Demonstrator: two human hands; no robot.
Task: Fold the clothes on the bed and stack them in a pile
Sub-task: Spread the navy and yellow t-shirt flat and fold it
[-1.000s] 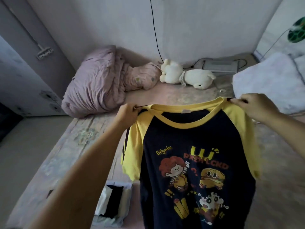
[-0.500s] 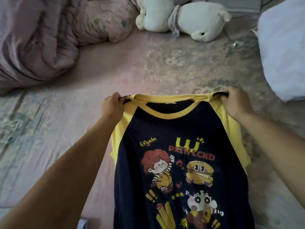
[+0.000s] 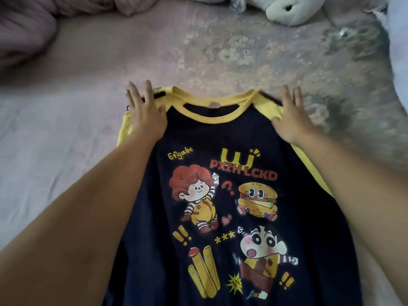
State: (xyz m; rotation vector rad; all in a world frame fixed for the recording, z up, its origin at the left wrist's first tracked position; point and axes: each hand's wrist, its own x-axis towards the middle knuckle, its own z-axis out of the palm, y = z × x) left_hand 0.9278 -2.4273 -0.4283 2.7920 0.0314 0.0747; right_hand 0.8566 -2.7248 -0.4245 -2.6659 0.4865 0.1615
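A navy T-shirt (image 3: 231,146) with yellow sleeves, a yellow collar and cartoon prints lies face up on the bed (image 3: 66,133), collar pointing away from me. My left hand (image 3: 144,111) rests flat on its left shoulder with fingers straight and spread. On the right shoulder my right hand (image 3: 291,115) presses flat, fingers straight. Both sleeves are partly hidden under my forearms. The shirt's lower hem runs out of the frame.
A white plush toy (image 3: 284,12) lies at the head of the bed. A crumpled pink quilt (image 3: 24,29) is bunched at the top left. A white pillow edge (image 3: 399,60) shows at the right. Bare patterned sheet surrounds the shirt.
The shirt went from hanging by its shoulders to lying flat on the bed. Both hands let go of the shoulder seams and now lie flat on them. The camera moved closer.
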